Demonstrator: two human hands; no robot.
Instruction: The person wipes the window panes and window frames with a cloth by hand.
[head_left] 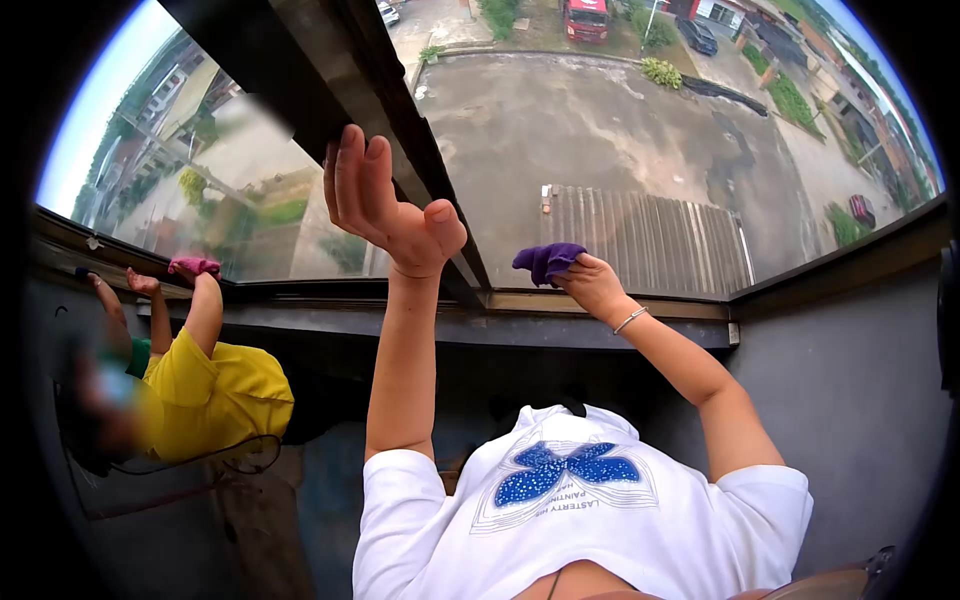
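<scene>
Here, the right hand [598,288] grips a bunched purple cloth [548,264] near the lower edge of the window pane [620,130]; the left hand [400,222], fingers extended, is raised before the window frame [428,165], contact unclear; nearby, a person [235,395] holds a pink cloth [196,266].

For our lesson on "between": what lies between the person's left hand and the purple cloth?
In the head view: the dark window upright, then paved ground outside, from left hand to purple cloth.
</scene>
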